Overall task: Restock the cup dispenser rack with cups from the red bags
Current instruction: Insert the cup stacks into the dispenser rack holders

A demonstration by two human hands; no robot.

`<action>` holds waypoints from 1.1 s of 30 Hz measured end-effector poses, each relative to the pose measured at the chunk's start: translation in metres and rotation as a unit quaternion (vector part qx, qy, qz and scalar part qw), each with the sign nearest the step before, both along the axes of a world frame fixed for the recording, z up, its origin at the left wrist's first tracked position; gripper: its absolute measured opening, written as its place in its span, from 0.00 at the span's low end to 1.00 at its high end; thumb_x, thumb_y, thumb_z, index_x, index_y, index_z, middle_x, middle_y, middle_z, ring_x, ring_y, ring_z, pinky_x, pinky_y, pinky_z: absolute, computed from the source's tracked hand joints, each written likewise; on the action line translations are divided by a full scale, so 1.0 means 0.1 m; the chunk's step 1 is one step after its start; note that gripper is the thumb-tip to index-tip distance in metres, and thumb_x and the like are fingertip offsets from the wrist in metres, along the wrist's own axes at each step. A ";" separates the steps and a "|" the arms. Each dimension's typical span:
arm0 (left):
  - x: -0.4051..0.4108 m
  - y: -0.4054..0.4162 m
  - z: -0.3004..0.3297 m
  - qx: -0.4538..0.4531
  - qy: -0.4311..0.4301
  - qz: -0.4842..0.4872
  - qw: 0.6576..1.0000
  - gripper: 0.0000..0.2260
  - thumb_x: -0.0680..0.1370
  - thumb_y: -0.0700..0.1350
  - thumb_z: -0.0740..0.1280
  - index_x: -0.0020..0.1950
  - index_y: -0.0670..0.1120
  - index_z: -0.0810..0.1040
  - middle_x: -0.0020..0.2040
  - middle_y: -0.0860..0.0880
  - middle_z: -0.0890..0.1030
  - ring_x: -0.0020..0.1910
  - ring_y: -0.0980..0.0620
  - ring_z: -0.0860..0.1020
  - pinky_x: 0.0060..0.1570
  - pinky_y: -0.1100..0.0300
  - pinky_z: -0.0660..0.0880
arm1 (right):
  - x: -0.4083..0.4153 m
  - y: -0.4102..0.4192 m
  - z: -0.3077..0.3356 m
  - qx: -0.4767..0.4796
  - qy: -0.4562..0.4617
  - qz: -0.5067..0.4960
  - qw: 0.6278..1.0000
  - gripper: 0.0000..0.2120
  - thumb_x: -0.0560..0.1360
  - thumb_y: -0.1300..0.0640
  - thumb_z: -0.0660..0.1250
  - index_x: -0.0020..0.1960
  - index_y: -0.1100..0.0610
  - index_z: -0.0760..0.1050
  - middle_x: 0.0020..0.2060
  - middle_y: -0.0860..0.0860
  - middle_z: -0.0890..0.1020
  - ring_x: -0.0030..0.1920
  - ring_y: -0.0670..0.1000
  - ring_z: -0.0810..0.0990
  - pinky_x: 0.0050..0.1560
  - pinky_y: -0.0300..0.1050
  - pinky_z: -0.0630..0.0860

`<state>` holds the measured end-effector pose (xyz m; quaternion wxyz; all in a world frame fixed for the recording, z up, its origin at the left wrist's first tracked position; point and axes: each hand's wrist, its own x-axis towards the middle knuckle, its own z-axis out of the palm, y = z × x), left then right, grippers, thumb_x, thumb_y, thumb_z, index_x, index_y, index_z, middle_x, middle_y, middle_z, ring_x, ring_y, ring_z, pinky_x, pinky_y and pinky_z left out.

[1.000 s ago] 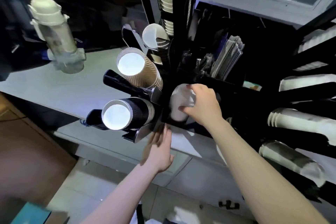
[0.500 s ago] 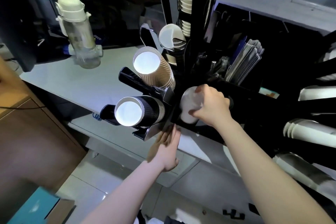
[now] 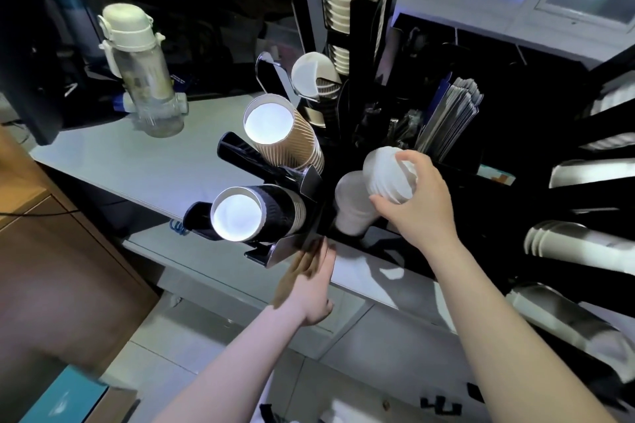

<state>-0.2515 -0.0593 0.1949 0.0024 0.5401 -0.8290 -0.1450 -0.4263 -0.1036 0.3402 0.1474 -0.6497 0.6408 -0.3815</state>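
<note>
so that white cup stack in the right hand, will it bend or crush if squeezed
The white cup stack looks thin-walled, so it probably dents under a hard squeeze. Nested cups likely flex at the joints, and may slide apart. The right hand wraps it one-handed, suggesting it is light.

A clear water bottle (image 3: 146, 70) with a cream lid stands on the pale counter (image 3: 137, 161). A bundle of flat paper packets (image 3: 450, 120) leans upright in a black organiser. A teal box (image 3: 65, 398) lies on the floor beside a brown cabinet (image 3: 62, 285).
</note>
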 end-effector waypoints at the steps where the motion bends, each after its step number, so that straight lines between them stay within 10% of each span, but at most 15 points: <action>1: 0.00 0.00 0.00 -0.001 0.000 0.001 1.000 0.43 0.76 0.54 0.63 0.76 0.43 0.34 0.77 0.43 0.33 0.77 0.47 0.38 0.74 0.54 0.37 | -0.04 0.03 0.00 -0.004 -0.008 -0.015 1.000 0.31 0.63 0.51 0.76 0.62 0.41 0.66 0.60 0.44 0.72 0.60 0.54 0.71 0.57 0.52 0.72; 33: -0.01 -0.01 -0.06 0.000 -0.001 -0.003 1.000 0.45 0.75 0.53 0.65 0.76 0.43 0.34 0.76 0.43 0.32 0.77 0.46 0.39 0.74 0.53 0.37 | -0.27 -0.25 -0.08 0.316 0.366 -0.132 0.865 0.39 0.63 0.38 0.75 0.66 0.54 0.64 0.63 0.58 0.73 0.65 0.62 0.67 0.55 0.53 0.69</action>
